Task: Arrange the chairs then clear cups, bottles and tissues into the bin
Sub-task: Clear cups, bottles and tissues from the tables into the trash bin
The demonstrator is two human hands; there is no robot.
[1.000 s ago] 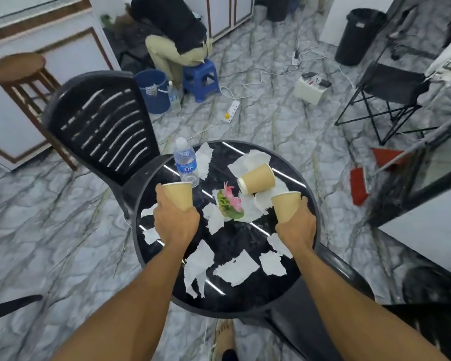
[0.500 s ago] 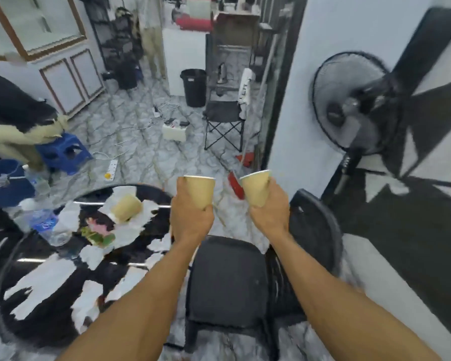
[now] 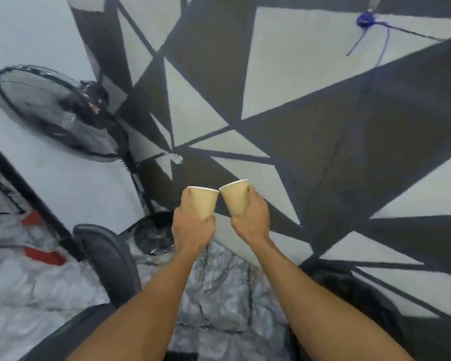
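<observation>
My left hand (image 3: 192, 226) grips a tan paper cup (image 3: 203, 203), held upright at chest height. A second tan paper cup (image 3: 235, 198) is in my right hand (image 3: 253, 220), tilted slightly left so its rim touches the other cup's rim. Both cups are raised in front of a wall painted with black and grey triangles. A black plastic chair (image 3: 107, 259) stands low on the left, seen by its backrest. The table, the bottle, the tissues and the bin are out of view.
A black standing fan (image 3: 60, 110) rises at the left with its round base (image 3: 154, 235) on the marble floor (image 3: 219, 295). Red dustpan parts (image 3: 44, 256) lie at far left. A dark object (image 3: 349, 290) sits low by the wall on the right.
My view has swung right, from the round table to the patterned wall. Both hands lifted their cups off the table and brought them together until the rims touch.
</observation>
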